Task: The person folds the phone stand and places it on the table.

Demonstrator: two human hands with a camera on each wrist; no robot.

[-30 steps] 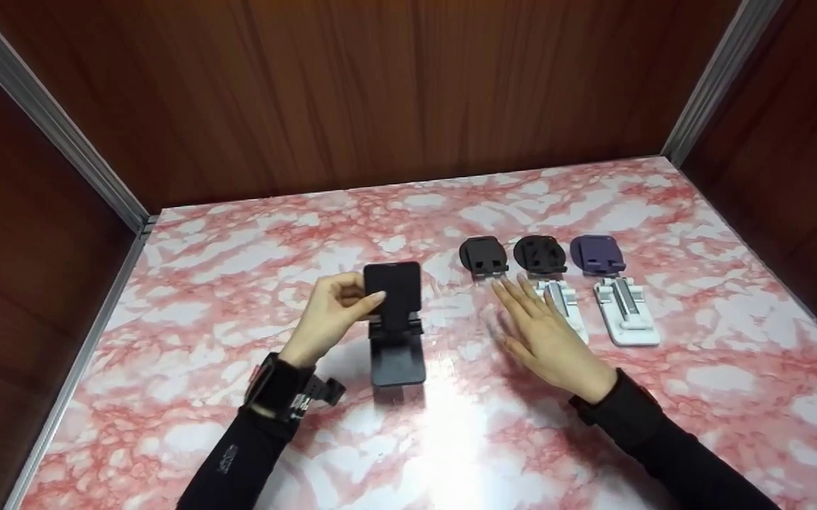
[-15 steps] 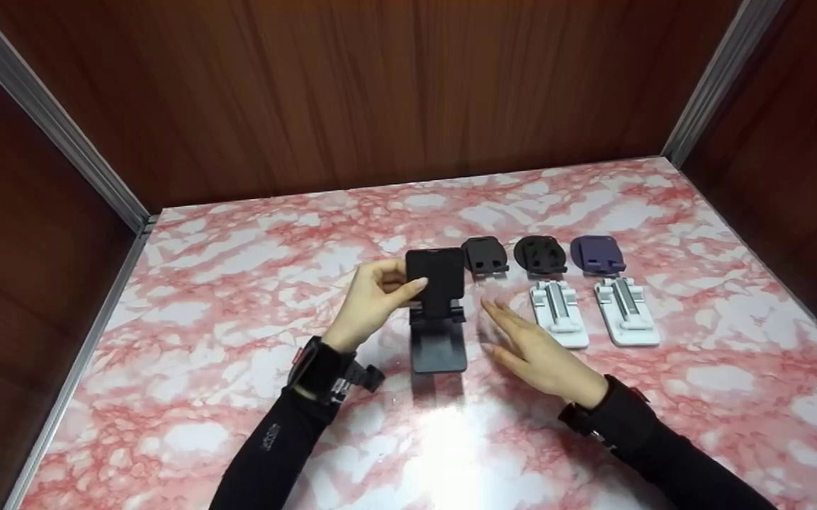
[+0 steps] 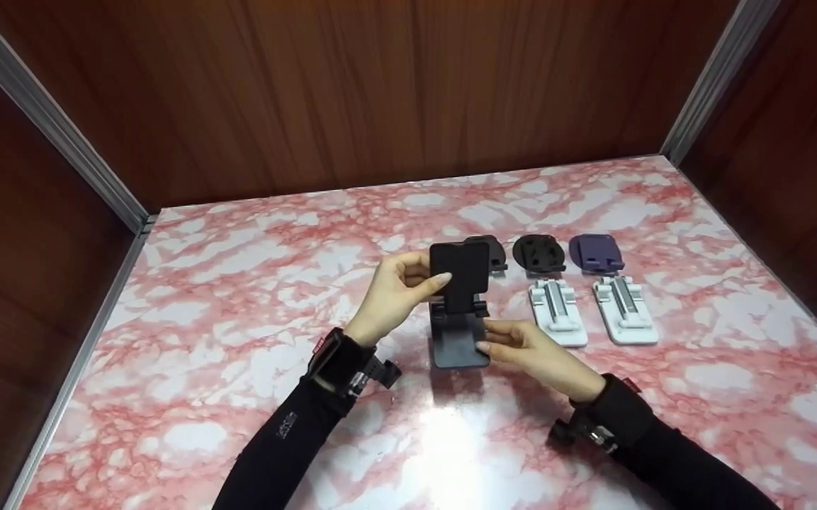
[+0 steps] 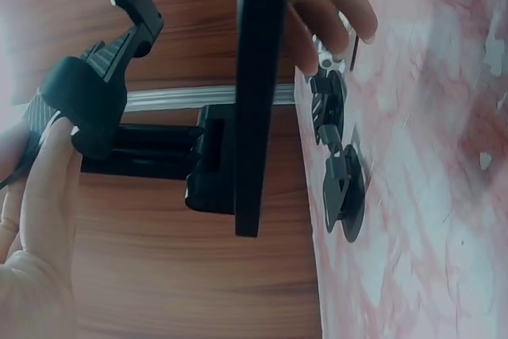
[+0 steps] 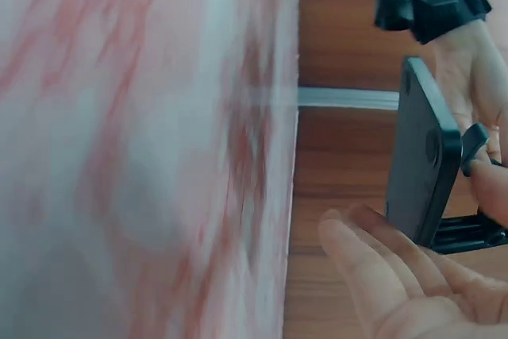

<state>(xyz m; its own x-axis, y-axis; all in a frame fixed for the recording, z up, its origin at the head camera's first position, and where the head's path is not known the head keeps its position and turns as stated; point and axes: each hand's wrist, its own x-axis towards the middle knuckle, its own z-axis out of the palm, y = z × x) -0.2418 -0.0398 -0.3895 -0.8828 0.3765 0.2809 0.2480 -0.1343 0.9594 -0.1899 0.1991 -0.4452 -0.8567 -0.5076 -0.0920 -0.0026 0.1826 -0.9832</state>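
Observation:
A black folding phone stand (image 3: 459, 280) is held up above the table, unfolded, its flat base plate facing me below the upper plate. My left hand (image 3: 392, 294) pinches the upper plate by its left edge, thumb in front; in the left wrist view, its fingers (image 4: 51, 188) are at the hooked ledge. My right hand (image 3: 532, 350) is at the base's right edge, thumb overlapping the edge. The right wrist view shows the right fingers (image 5: 361, 267) extended beside the base's underside (image 5: 417, 156), seemingly with a gap; whether the thumb touches is unclear.
Behind the held stand lie a dark round-based stand (image 3: 497, 255), partly hidden, a black one (image 3: 538, 253) and a purple one (image 3: 596, 253). Two white folded stands (image 3: 558, 315) lie in front of them. Wood-patterned panels (image 3: 408, 99) enclose the marbled table (image 3: 238, 283).
My left hand has carried the phone stand to the right and slightly away from me. My right hand has drawn back from above the white stands to the base's right edge.

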